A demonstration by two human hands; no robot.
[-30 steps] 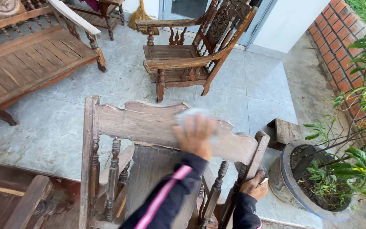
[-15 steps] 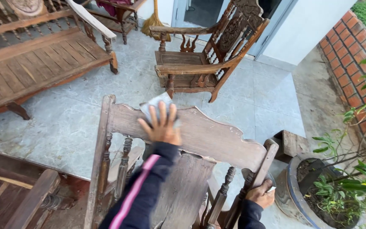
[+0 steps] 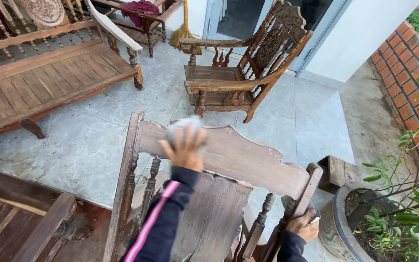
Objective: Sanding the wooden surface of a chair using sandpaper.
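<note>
Head view looks down on a tiled patio floor (image 3: 287, 121) of pale grey marbled slabs, where the left hand (image 3: 185, 148), fingers spread flat, presses a blurred pale sheet (image 3: 183, 125) against the top rail of a weathered wooden chair (image 3: 229, 155), near the rail's left end. The right hand (image 3: 302, 227) is closed around the chair's right post, low down. Around stand a slatted wooden bench (image 3: 40, 82), a carved armchair (image 3: 243, 68), a brick wall (image 3: 403, 63) and a potted plant (image 3: 389, 218) beside the chair.
</note>
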